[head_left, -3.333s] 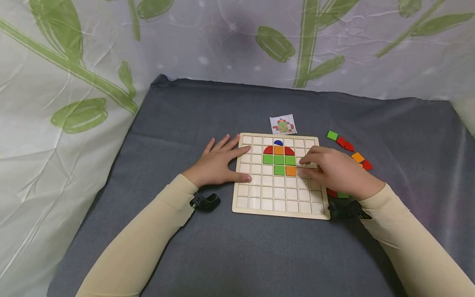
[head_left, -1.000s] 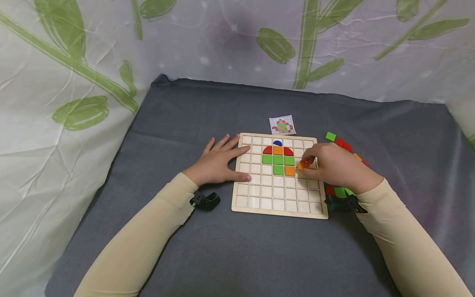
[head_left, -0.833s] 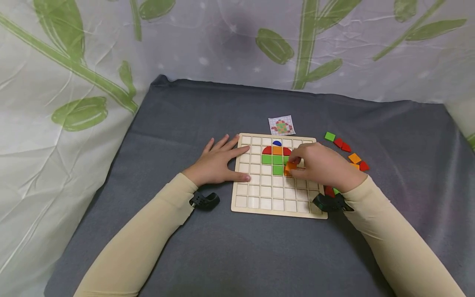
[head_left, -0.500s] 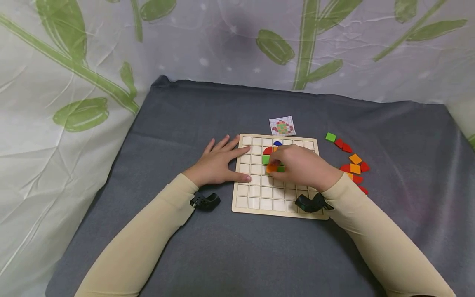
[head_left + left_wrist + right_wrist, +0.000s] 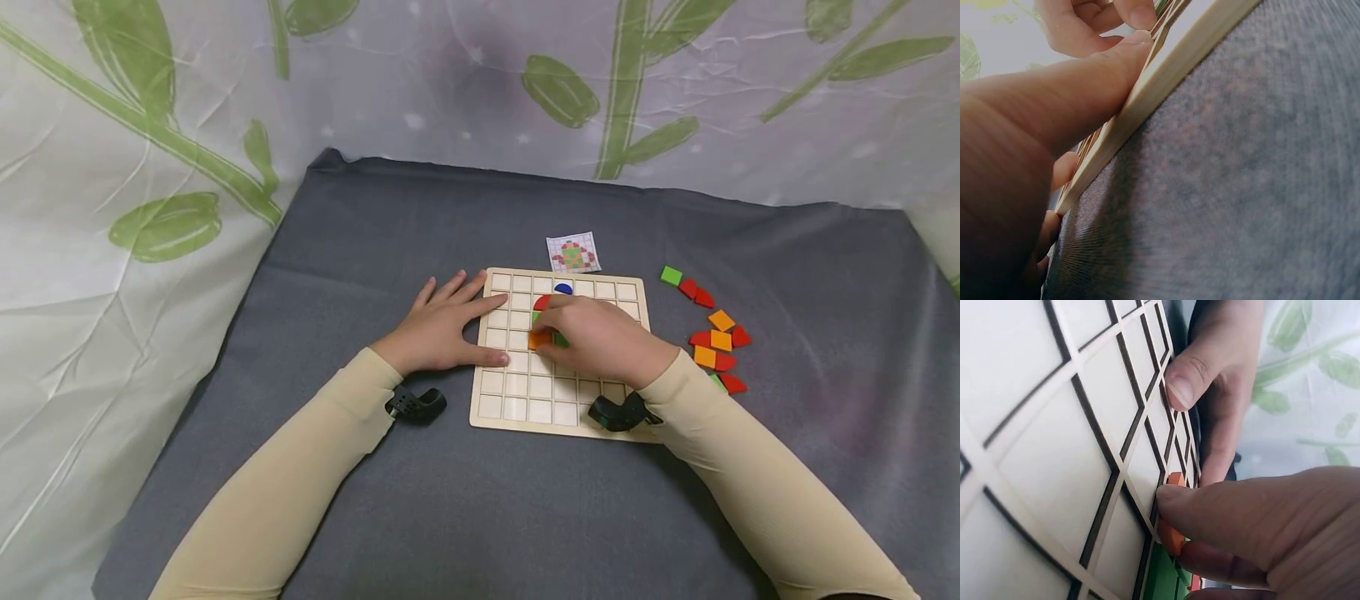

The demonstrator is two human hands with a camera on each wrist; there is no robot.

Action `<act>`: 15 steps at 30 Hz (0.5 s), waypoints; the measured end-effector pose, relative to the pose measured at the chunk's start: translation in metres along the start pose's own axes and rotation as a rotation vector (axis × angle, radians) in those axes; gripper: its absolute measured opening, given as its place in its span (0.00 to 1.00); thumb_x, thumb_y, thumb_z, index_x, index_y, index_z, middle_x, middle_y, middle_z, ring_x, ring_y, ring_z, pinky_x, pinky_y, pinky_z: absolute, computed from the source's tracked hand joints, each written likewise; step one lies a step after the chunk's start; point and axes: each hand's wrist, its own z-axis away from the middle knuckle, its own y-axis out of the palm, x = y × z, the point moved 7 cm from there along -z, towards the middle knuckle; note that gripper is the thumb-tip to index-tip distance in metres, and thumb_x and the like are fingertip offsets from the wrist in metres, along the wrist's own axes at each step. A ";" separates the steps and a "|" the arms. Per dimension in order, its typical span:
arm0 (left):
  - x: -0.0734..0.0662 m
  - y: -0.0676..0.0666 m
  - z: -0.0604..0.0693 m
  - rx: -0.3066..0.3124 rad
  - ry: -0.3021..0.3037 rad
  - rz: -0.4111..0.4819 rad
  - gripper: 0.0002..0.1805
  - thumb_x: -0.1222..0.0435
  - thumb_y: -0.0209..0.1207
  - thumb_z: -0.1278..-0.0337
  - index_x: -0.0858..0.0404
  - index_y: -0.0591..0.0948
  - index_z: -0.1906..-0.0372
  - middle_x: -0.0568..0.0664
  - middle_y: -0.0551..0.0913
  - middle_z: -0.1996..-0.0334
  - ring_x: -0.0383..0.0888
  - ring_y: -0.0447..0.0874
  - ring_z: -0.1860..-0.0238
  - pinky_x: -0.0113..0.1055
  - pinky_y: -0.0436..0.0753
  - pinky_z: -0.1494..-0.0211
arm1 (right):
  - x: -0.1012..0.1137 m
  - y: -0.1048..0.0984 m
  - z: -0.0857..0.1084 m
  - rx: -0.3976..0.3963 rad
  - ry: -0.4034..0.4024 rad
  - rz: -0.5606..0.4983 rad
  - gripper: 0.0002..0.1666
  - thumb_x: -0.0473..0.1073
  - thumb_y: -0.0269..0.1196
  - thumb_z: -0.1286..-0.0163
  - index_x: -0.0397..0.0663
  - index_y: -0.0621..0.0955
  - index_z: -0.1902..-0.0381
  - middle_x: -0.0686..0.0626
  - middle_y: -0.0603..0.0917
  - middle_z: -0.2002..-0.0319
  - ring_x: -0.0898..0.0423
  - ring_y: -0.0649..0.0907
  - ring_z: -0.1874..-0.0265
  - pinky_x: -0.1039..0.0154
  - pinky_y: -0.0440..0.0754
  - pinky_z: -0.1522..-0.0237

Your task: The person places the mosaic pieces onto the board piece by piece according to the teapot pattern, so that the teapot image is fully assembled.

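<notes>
My left hand (image 5: 442,333) lies spread over the left edge of a wooden grid board (image 5: 517,408), its thumb and index finger resting on the rim cells. With thumb and fingers, my right hand (image 5: 600,337) pinches an orange square tile (image 5: 537,341) at a cell left of the green tiles. In the right wrist view that orange tile (image 5: 1174,540) looks tilted, beside a green tile (image 5: 1163,572). A blue half-round tile (image 5: 563,288) and part of a red curved tile (image 5: 542,302) show above my right hand, which hides most other placed tiles.
A small printed pattern card (image 5: 573,252) lies just behind the board. Right of the board are several loose tiles: a green square (image 5: 671,275), red curved pieces (image 5: 703,297) and orange squares (image 5: 722,320). Dark grey cloth (image 5: 420,517) covers the table.
My right hand has carried the orange tile leftward across the board, from its right side to the cell left of the green tiles. My left hand has stayed on the board's left edge.
</notes>
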 end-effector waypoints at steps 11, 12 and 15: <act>0.000 0.000 -0.001 0.002 -0.007 0.005 0.55 0.25 0.62 0.46 0.37 0.58 0.16 0.43 0.39 0.13 0.50 0.29 0.14 0.58 0.26 0.17 | -0.002 0.000 0.003 0.017 0.016 -0.018 0.10 0.40 0.75 0.33 0.46 0.91 0.54 0.51 0.87 0.58 0.55 0.84 0.61 0.57 0.85 0.55; 0.000 0.000 -0.001 0.001 -0.007 0.006 0.55 0.25 0.62 0.46 0.37 0.58 0.16 0.43 0.39 0.13 0.50 0.29 0.14 0.58 0.26 0.17 | -0.001 -0.001 0.003 0.012 0.010 -0.019 0.09 0.40 0.75 0.32 0.46 0.91 0.55 0.51 0.87 0.59 0.55 0.84 0.61 0.57 0.85 0.55; 0.000 0.000 -0.001 0.004 -0.007 0.005 0.55 0.25 0.63 0.46 0.37 0.58 0.16 0.43 0.39 0.13 0.51 0.30 0.14 0.58 0.26 0.17 | -0.001 -0.001 0.006 -0.004 -0.002 -0.019 0.08 0.39 0.75 0.33 0.46 0.91 0.56 0.51 0.86 0.60 0.55 0.83 0.63 0.57 0.85 0.58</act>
